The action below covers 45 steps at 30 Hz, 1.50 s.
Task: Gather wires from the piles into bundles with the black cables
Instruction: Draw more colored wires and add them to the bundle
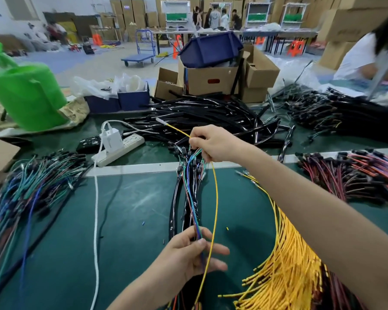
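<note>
"Where was the bundle (189,191)?"
"Mid-surface (130,198), left fingers (201,241) gripping its six o'clock end. Right fingers (197,142) pinched a yellow wire (216,198) at twelve; slack, it might have snagged the pile (285,253) at four."

The table (132,220) in front of me is covered with a dark green mat, and a pale strip (143,168) runs across it from left to right. At its far edge stand open cardboard boxes (211,80) with a dark blue bin (211,50) tipped on top. A green bag (25,97) stands far left, and a white power strip (121,149) lies nearer, left of centre. Beyond is a grey floor (99,63) with a blue platform trolley (139,57) and orange stools (295,47). Brown cartons (130,12) are stacked high along the far wall. Framed workbenches (258,16) stand there, with several people (215,16) beside them. One person in white (356,61) is at the far right. The light is even.
</note>
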### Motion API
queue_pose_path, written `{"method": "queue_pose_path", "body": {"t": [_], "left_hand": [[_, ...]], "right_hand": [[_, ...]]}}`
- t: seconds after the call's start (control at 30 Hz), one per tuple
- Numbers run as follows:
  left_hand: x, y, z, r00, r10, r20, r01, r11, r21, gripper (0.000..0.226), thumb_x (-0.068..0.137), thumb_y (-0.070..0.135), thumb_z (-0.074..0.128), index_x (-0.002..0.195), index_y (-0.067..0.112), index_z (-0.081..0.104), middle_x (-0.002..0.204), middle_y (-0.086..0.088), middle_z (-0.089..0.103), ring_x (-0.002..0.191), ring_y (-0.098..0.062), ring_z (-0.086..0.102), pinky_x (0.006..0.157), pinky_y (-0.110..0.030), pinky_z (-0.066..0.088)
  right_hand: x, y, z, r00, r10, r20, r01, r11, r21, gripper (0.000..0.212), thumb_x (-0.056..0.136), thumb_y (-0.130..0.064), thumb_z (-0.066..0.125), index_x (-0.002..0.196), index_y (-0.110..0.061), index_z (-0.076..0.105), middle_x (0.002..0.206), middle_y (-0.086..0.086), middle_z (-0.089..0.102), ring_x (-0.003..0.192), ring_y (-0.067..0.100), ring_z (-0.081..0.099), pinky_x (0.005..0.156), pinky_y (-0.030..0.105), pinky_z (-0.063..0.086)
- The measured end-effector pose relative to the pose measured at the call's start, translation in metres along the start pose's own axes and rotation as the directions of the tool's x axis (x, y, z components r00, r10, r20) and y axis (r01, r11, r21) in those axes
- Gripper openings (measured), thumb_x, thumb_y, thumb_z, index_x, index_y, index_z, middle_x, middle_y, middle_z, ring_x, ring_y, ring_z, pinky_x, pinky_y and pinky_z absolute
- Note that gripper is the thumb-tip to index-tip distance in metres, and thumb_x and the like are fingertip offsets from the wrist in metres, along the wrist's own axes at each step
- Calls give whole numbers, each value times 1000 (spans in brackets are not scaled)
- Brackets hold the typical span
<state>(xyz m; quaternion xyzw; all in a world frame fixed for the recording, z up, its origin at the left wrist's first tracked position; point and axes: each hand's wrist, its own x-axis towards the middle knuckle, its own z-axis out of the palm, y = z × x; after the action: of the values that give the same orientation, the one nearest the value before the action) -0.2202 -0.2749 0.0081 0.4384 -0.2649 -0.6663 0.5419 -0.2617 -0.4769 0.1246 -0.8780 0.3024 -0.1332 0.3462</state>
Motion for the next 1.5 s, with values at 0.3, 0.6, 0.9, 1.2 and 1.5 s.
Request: {"method": "queue_pose_path", "body": {"t": [0.3, 0.6, 0.9, 1.2, 1.5], "left_hand": [[-1, -1, -6, 996, -88, 30, 89, 995, -38, 28, 82, 11, 53, 101, -1, 70, 65, -8, 53, 50, -11, 38, 55, -24, 45], [5, -8, -12, 994, -110, 23, 113, 966, -231, 17, 80, 6, 54, 75, 1, 69, 61, -14, 57, 39, -14, 47, 72, -49, 57], [9, -9, -26, 970, -129, 205, 190, 932, -310, 9, 83, 15, 62, 79, 11, 69, 93, -22, 70, 47, -25, 65, 88, -65, 44], [6, -8, -22, 984, -136, 116, 165, 937, -308, 30, 92, 12, 43, 74, 9, 67, 86, -25, 69, 43, -25, 62, 82, -62, 49], [5, -8, -18, 985, -144, 92, 165, 943, -290, 26, 86, 12, 45, 73, 6, 67, 84, -27, 67, 40, -25, 60, 78, -60, 52]], "right_hand": [[21, 24, 12, 975, -13, -222, 25, 999, 49, 16, 97, -20, 47, 84, -18, 57, 56, -1, 50, 57, 20, 46, 62, 31, 42], [-14, 118, -39, 867, 370, -333, -421, 902, -96, 14, 86, -9, 58, 90, -1, 68, 84, 12, 67, 79, 29, 67, 77, 37, 57], [-82, 190, -70, 642, 703, -306, -767, 578, -280, 28, 75, -10, 77, 73, -5, 49, 61, 10, 61, 42, 17, 59, 41, 25, 46], [-77, 191, -71, 594, 766, -244, -801, 538, -261, 10, 84, 5, 60, 89, 2, 52, 77, 21, 67, 54, 25, 64, 52, 30, 54], [-76, 199, -64, 615, 690, -382, -788, 548, -279, 12, 89, -1, 54, 79, -4, 49, 85, 17, 64, 52, 26, 68, 51, 34, 58]]}}
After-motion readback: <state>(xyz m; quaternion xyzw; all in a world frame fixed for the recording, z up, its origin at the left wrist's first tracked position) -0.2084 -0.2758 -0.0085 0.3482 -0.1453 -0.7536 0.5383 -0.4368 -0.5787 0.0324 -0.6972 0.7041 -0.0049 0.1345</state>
